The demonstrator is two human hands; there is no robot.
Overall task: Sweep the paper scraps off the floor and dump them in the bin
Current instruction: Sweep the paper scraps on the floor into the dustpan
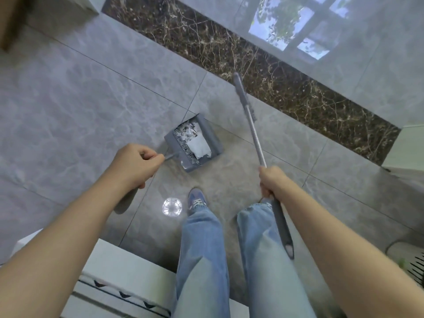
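Note:
A grey dustpan (213, 136) sits low over the tiled floor ahead of my feet, holding white paper scraps (197, 143) and one larger white sheet. My left hand (135, 161) grips the top of the dustpan's upright handle. My right hand (271, 182) grips the grey broom handle (254, 131) partway along. The broom head (241, 90) is blurred and lifted toward the dark marble strip, to the right of the pan. No bin can be clearly made out.
A dark brown marble strip (275, 83) crosses the grey floor diagonally. White furniture (119, 271) stands at the lower left beside my legs. A white slatted object (410, 260) shows at the lower right edge. A cardboard box corner (11, 24) is at the top left.

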